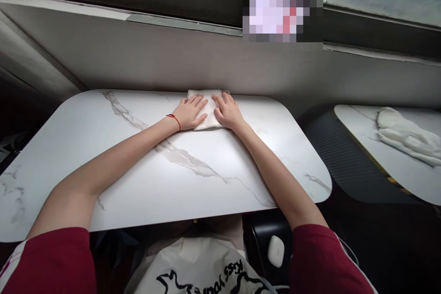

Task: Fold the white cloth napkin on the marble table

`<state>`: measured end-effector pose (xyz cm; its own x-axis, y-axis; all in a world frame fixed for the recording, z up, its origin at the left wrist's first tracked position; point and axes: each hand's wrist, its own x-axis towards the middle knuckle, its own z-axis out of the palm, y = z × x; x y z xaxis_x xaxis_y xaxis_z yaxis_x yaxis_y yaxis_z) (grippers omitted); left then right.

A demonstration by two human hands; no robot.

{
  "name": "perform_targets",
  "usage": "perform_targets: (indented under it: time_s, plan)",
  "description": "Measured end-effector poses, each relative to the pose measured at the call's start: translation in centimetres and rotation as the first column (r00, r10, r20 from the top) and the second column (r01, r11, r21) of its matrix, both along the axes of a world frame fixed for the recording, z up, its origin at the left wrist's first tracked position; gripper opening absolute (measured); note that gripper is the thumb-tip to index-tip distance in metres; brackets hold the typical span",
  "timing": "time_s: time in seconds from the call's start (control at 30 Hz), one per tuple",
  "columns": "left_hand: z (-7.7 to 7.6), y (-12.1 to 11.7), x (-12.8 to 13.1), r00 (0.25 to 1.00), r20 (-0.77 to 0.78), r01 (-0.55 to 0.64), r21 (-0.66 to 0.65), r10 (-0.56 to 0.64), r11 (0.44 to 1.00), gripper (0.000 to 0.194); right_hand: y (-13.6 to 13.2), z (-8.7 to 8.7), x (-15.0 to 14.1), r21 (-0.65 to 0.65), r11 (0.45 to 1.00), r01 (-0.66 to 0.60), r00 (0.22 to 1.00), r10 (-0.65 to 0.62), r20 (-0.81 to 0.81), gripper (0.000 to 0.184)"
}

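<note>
A folded white cloth [209,109] lies flat at the far edge of a white marble-patterned table [131,183]. My left hand [189,112], with a red string bracelet [175,120] at the wrist, rests on the cloth's left side with fingers stretched out. On its right side lies my right hand [227,111], fingers spread and pointing away from me. Both palms face down and touch the cloth. Neither hand is wrapped round it.
Behind the table's far edge rises a grey wall [155,57] with a window ledge above. A second marble-patterned table [372,147] at the right bears a crumpled white cloth [408,133]. Near my lap, a small white case [276,251] sits on a black surface.
</note>
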<state>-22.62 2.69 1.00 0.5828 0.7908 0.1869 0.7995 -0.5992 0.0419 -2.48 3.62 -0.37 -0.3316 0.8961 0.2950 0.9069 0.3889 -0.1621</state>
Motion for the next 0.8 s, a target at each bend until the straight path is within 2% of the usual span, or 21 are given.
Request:
perform_targets:
  time_s: [0.13,0.27,0.4,0.63,0.8]
  plan:
    - [0.7,-1.2,0.1,1.0,-0.018,-0.006,-0.028,0.005,1.0,0.062,-1.0,0.5,-0.3,0.022,1.0,0.011,0.999,-0.012,0.053,0.053]
    - [1.1,-3.5,0.7,0.998,-0.056,-0.041,-0.048,0.038,0.998,0.062,-2.4,1.2,-0.7,0.045,0.999,-0.026,0.998,0.023,0.066,0.05]
    - [1.2,-6.3,0.9,0.996,-0.068,-0.054,0.029,0.056,0.998,0.06,-4.2,2.0,-1.4,0.03,0.999,-0.044,0.995,0.041,0.094,0.05]
    - [1.9,-10.3,-0.8,0.984,-0.174,-0.033,0.072,0.045,0.997,0.061,-8.4,2.4,-3.9,0.019,0.999,-0.045,0.981,0.04,0.189,0.046]
    - [1.5,-14.8,-2.0,0.983,-0.159,-0.078,0.124,0.097,0.989,0.06,-12.2,3.1,-5.9,-0.048,0.997,-0.058,0.971,0.067,0.228,0.059]
